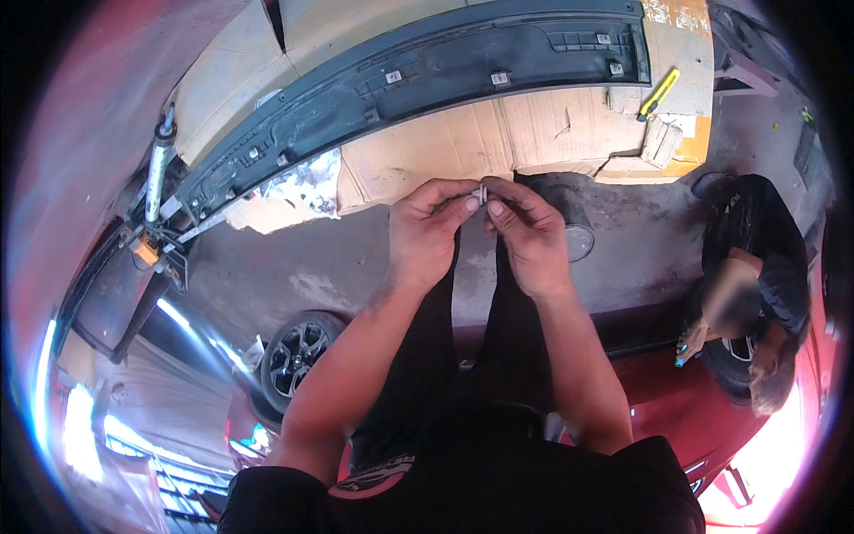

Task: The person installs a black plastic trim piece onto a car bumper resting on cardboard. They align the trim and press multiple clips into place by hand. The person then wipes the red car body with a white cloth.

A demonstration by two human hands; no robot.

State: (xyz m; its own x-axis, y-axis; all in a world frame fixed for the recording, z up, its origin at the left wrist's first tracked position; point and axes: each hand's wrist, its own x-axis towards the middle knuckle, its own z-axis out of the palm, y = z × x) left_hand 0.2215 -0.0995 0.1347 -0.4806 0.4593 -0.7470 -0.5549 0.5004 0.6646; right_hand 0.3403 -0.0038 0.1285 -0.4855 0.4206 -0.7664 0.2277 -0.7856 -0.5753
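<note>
Between my two hands, held up in front of my body, is a small pale clip-like piece (480, 193) with a flange, too small to make out fully. My left hand (423, 233) pinches it from one side with thumb and forefinger. From the other side, my right hand (535, 233) closes thumb and fingers on it. Beyond the hands, a long dark grey plastic trim panel (427, 67) lies on cardboard (427, 151), with its ribbed face up. Several small light clips (500, 78) sit along that panel.
A yellow utility knife (659, 93) lies on the cardboard at the right. A caulking gun (157, 178) stands at the far left. Below the cardboard is a round can (580, 240). Another person (752, 231) crouches at right beside a red car (676, 409). A loose wheel (301, 351) is at left.
</note>
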